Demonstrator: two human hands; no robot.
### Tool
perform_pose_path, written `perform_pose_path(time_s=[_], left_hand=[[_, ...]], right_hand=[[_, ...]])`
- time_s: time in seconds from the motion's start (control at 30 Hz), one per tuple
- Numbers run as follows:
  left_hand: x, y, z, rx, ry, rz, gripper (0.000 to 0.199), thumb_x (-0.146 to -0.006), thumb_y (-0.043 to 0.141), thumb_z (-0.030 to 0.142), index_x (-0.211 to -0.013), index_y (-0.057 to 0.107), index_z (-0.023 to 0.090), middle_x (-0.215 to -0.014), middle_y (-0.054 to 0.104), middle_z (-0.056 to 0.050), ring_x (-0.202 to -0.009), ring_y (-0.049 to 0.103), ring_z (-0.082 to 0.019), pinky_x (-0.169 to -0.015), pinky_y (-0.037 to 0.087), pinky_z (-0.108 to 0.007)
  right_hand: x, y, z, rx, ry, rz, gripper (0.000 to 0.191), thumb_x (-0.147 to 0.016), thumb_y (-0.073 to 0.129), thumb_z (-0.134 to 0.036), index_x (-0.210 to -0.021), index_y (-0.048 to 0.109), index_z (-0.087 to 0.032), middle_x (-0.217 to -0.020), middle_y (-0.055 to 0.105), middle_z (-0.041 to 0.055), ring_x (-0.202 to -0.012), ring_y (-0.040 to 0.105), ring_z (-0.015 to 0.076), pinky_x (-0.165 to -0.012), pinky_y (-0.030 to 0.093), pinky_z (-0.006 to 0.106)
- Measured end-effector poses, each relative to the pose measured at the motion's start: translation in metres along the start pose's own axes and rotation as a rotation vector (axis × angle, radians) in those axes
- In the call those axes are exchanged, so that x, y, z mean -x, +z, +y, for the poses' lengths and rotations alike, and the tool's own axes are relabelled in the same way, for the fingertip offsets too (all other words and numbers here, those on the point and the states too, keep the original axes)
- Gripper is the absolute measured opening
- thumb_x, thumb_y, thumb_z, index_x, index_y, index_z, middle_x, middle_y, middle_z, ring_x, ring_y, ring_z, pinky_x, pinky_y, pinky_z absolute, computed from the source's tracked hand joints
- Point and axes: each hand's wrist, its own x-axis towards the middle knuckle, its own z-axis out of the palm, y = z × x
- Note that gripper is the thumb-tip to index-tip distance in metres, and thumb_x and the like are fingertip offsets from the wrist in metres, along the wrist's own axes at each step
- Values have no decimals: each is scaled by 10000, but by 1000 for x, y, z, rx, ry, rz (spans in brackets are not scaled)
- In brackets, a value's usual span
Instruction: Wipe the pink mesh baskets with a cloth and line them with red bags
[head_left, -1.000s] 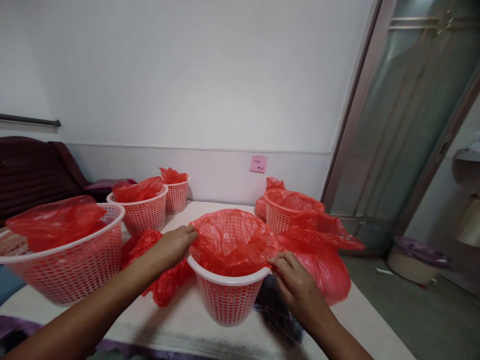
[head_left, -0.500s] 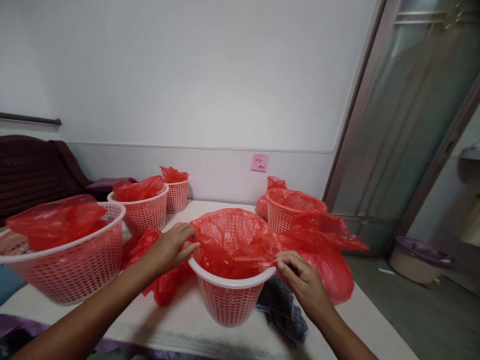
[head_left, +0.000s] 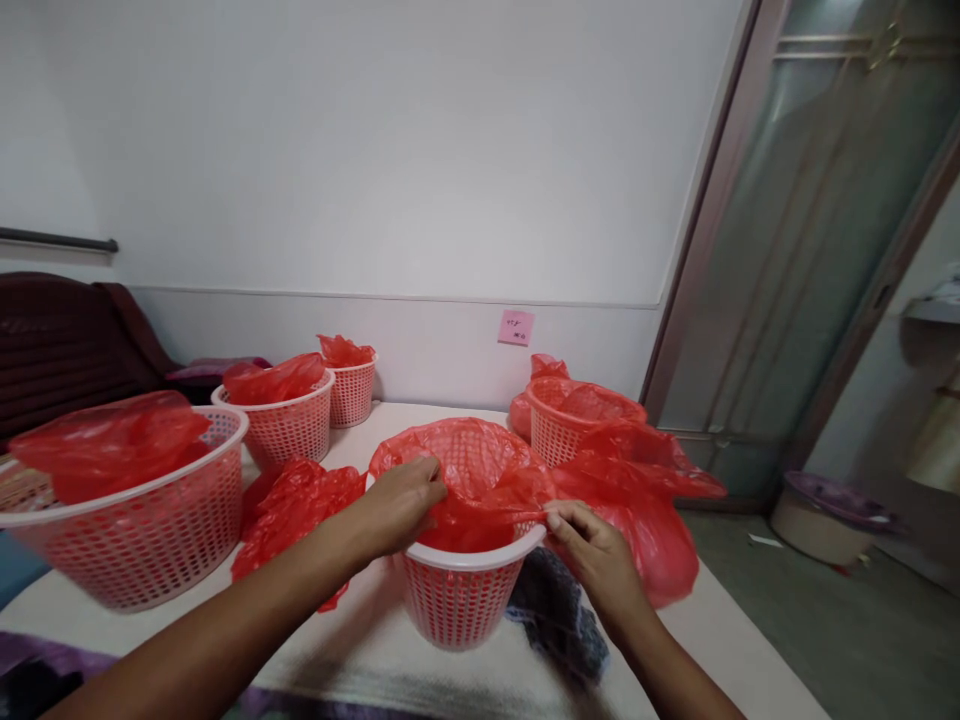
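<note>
Head view: you look to be lining the white-rimmed basket (head_left: 461, 605), upright on the table (head_left: 337, 665) in front of you, with the red bag (head_left: 480, 460). Film sits inside and covers the far rim; near rim is bare. Your right hand (head_left: 589, 550) has thumb and fingers pinched together on the bag's edge, at the right rim. Your left hand (head_left: 401, 500) is curled over the basket's left side; can't tell if it grips film. Next move probably calls for easing the loose edge over the near rim, far side kept seated.
</note>
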Motion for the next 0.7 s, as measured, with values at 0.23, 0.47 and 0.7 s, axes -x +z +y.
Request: perform_pose_path(time_s=[0.23, 0.47, 0.7], left_hand=[[-6, 0, 0, -17, -3, 7, 180, -694, 676, 200, -864, 615, 190, -993, 586, -80, -858, 534, -230, -688, 374, -320], [-7, 4, 0, 57, 30, 116, 173, -800, 455, 82, -687, 543, 180, -810, 558, -58, -720, 507, -188, -624, 368, -310], [47, 16, -5, 232, 60, 423, 84, -916, 459, 134, -884, 504, 198, -918, 531, -34, -888, 515, -163, -785, 437, -299]], right_hand=[[1, 1, 4, -43, 36, 20, 332, -772, 640, -513, -715, 675, -187, -766, 626, 42, -751, 562, 204, -698, 432, 314], [2, 2, 3, -88, 71, 20, 333, -765, 652, -517, -762, 695, -188, -836, 635, 55, -801, 572, 218, -733, 461, 335], [6, -1, 1, 28, -82, -35, 274, -806, 626, -456, -732, 689, -200, -914, 640, 80, -935, 584, 249, -885, 428, 377]])
